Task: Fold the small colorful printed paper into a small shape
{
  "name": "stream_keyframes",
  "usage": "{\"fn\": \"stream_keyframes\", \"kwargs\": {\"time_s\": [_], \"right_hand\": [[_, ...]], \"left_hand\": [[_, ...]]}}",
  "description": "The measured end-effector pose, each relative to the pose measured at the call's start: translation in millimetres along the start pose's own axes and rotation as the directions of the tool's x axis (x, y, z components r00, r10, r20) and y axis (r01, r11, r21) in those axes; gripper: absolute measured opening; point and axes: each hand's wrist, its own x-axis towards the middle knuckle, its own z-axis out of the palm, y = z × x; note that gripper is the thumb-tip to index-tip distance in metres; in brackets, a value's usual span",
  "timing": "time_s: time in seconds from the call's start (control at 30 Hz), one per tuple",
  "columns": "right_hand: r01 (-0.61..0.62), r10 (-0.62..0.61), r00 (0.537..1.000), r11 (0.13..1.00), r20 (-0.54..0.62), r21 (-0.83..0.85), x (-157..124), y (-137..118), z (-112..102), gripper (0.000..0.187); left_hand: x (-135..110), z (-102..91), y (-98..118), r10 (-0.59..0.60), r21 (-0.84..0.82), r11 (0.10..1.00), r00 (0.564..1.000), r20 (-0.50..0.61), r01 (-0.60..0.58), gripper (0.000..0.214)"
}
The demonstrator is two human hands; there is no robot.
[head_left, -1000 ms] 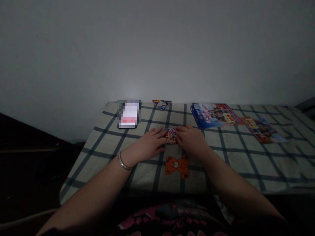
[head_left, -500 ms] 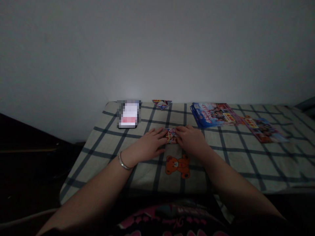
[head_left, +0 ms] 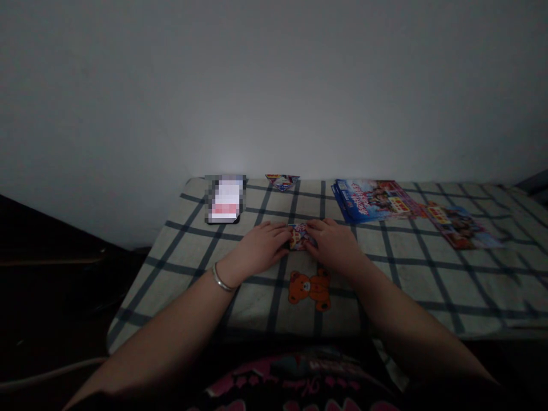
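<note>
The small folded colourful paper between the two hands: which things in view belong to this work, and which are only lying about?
In hand:
small folded colourful paper piece
left hand, touching it
right hand, touching it

Lying about:
blue printed leaflet stack
red printed leaflet
small folded paper triangle
black phone
checked cloth with an orange bear

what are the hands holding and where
A small folded paper, pressed flat on the cloth: left hand on its left end, right hand on its right end.

Bare forearms, a silver bangle (head_left: 222,281) on the left wrist, and a dark pink-printed top (head_left: 299,388).
</note>
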Motion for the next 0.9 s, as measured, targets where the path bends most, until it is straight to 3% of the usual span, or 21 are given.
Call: {"fn": "stream_keyframes", "kwargs": {"time_s": [0.4,0.6,0.73,0.9], "right_hand": [[0.172,-0.162,0.983,0.976,-0.089,0.131,7,5,15,0.047],[0.249,-0.226,0.965,0.950,-0.136,0.187,8,2,21,0.043],[0.233,-0.202,0.967,0.948,-0.158,0.215,8,3,25,0.041],[0.128,-0.088,0.980,0.967,-0.180,0.222,11,6,31,0.048]], "left_hand": [[3,13.5,3,-0.090,0.056,0.994,0.990,-0.108,0.096,0.045],[2,16.1,-1,-0.134,0.021,0.990,0.986,-0.102,0.137,0.046],[2,17.3,-2,-0.112,-0.001,0.994,0.987,-0.116,0.113,0.046],[3,15.8,-4,-0.088,-0.030,0.996,0.989,-0.116,0.085,0.046]]}}
